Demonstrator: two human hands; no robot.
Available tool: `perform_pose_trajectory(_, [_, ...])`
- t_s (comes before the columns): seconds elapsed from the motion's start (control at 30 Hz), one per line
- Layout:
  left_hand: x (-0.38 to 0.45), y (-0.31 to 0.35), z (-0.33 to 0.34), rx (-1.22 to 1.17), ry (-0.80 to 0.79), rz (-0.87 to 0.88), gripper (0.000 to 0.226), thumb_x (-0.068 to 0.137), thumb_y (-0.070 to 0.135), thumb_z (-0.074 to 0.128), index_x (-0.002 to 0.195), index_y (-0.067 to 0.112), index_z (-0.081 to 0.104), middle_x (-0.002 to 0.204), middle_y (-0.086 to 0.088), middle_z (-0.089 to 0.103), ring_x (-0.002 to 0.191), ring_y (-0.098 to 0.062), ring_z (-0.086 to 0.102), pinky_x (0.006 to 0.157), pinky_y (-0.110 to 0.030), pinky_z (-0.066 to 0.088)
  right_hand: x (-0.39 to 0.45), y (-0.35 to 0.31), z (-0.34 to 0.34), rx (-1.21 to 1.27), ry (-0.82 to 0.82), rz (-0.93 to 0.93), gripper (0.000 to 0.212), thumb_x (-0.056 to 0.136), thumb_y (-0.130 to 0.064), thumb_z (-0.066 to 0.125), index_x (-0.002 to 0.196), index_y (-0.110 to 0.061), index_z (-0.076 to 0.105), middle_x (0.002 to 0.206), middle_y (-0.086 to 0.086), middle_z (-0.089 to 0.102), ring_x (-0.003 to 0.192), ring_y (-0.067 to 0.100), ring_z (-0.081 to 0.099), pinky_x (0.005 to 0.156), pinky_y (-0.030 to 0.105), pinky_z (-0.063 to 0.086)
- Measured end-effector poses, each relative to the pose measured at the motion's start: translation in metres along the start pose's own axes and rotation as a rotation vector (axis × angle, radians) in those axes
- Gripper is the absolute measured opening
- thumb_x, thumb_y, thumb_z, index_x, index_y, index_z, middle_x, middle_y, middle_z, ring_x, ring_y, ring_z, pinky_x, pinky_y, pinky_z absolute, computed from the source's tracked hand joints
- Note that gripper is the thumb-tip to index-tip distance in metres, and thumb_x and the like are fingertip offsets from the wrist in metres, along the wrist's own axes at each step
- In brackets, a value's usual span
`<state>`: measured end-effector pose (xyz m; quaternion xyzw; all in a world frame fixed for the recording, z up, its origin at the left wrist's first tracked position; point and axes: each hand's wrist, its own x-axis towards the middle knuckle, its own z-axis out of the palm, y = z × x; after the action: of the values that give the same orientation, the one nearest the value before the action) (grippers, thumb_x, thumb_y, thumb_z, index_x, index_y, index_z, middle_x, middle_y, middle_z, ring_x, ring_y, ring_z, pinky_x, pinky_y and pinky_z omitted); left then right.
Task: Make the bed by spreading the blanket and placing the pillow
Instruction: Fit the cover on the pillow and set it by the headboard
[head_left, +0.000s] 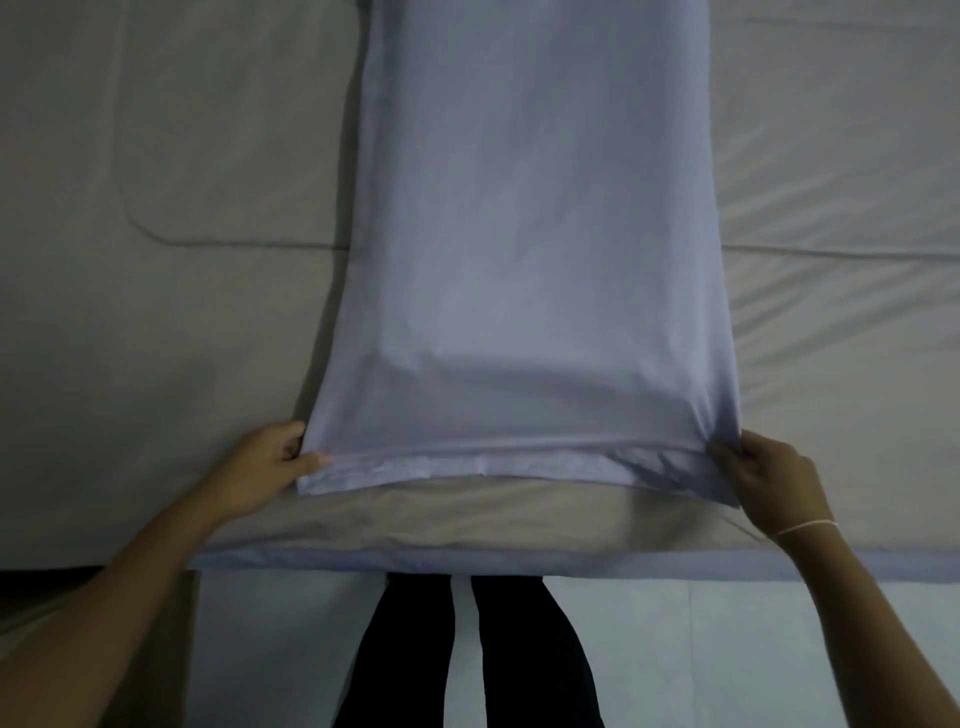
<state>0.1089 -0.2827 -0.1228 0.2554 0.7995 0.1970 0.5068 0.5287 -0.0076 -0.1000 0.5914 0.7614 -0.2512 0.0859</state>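
Hands: left, right gripping blanket corners.

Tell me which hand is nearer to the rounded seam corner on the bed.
Left. The left hand, gripping the blanket's near left corner, lies below the rounded seam corner; the right hand is across the blanket.

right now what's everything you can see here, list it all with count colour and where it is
blanket: one, blue-grey, folded into a long strip running up the middle of the bed, near corners held
bed sheet: one, grey-beige, covering the mattress either side of the strip
floor: pale, below the bed edge
left hand: one, gripping the strip's near left corner
right hand: one, gripping the near right corner, pale band at the wrist
legs: two, dark trousers, at the bed edge
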Motion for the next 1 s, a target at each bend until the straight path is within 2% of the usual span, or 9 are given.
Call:
perform_pose_trajectory(0.13, [-0.010,0.000,0.000,0.181,-0.092,-0.052,0.022,0.082,-0.002,0.067,0.103,0.004,0.065,0.099,-0.022,0.071,0.085,-0.024,0.064,0.078,-0.033,0.049,-0.014,0.010,-0.008,-0.003,-0.033,0.037,0.027,0.089,-0.027,0.062,0.070,-0.008,0.062,0.067,0.018,0.066,0.067,0.040,0.061,0.057,0.033,0.033])
perform_pose_trajectory(0.23, [-0.008,0.016,-0.010,0.341,-0.068,-0.072,0.040,0.079,-0.005,0.061,0.118,0.003,0.057,0.116,-0.023,0.063,0.105,-0.035,0.061,0.091,-0.037,0.048,-0.014,-0.003,-0.013,0.029,-0.031,0.052,0.035,0.088,-0.035,0.060,0.107,-0.007,0.066,0.101,0.021,0.070,0.088,0.038,0.064,0.074,0.036,0.046])
perform_pose_trajectory(0.3, [0.001,0.043,-0.015,0.454,0.232,-0.004,0.051,0.078,-0.004,0.057,0.129,0.005,0.053,0.129,-0.023,0.054,0.115,-0.038,0.054,0.099,-0.047,0.044,-0.008,-0.022,-0.018,0.109,0.139,0.070,0.056,0.084,-0.041,0.050,0.128,-0.007,0.055,0.126,0.020,0.060,0.114,0.039,0.057,0.096,0.043,0.043])
perform_pose_trajectory(0.37, [0.017,0.088,-0.012,0.411,0.568,0.153,0.051,0.080,-0.006,0.049,0.130,0.003,0.052,0.132,-0.026,0.050,0.119,-0.041,0.051,0.103,-0.048,0.040,0.004,-0.058,-0.022,0.189,0.375,0.024,0.057,0.088,-0.040,0.047,0.132,-0.005,0.051,0.132,0.021,0.056,0.121,0.038,0.052,0.102,0.043,0.039])
perform_pose_trajectory(0.47, [0.052,0.172,0.010,0.306,0.739,0.397,0.051,0.086,0.002,0.040,0.136,0.003,0.047,0.145,-0.025,0.040,0.133,-0.037,0.040,0.115,-0.042,0.028,0.028,-0.129,-0.011,0.187,0.548,-0.213,0.046,0.095,-0.028,0.045,0.132,-0.001,0.050,0.134,0.022,0.053,0.125,0.040,0.049,0.107,0.046,0.033])
perform_pose_trajectory(0.57, [0.087,0.221,0.041,0.469,0.664,0.477,0.053,0.095,0.026,0.033,0.147,0.013,0.030,0.157,-0.016,0.020,0.145,-0.031,0.020,0.117,-0.051,0.009,0.053,-0.194,0.011,0.062,0.433,-0.361,0.052,0.097,-0.034,0.036,0.143,-0.010,0.040,0.149,0.016,0.038,0.141,0.034,0.031,0.116,0.052,0.013])
perform_pose_trajectory(0.7, [0.112,0.190,0.056,0.818,0.571,0.399,0.061,0.098,0.049,0.023,0.152,0.024,0.008,0.161,-0.006,0.006,0.149,-0.023,0.006,0.119,-0.053,0.003,0.079,-0.188,0.029,-0.243,0.257,-0.408,0.061,0.097,-0.055,0.026,0.151,-0.028,0.019,0.160,0.006,0.015,0.148,0.025,0.013,0.117,0.051,-0.004])
perform_pose_trajectory(0.83, [0.122,0.183,0.059,0.836,0.598,0.434,0.062,0.096,0.052,0.018,0.151,0.025,0.011,0.160,-0.005,0.012,0.148,-0.022,0.013,0.118,-0.052,0.007,0.095,-0.162,0.015,-0.255,0.330,-0.278,0.060,0.096,-0.057,0.027,0.150,-0.033,0.019,0.160,0.001,0.017,0.148,0.024,0.014,0.115,0.054,-0.003])
perform_pose_trajectory(1.0, [0.116,0.178,0.058,0.816,0.594,0.439,0.061,0.096,0.051,0.020,0.151,0.025,0.013,0.160,-0.004,0.013,0.148,-0.021,0.014,0.119,-0.050,0.008,0.106,-0.146,-0.025,-0.172,0.238,-0.013,0.064,0.094,-0.060,0.020,0.151,-0.035,0.005,0.162,0.002,0.004,0.148,0.029,0.000,0.115,0.063,-0.001])
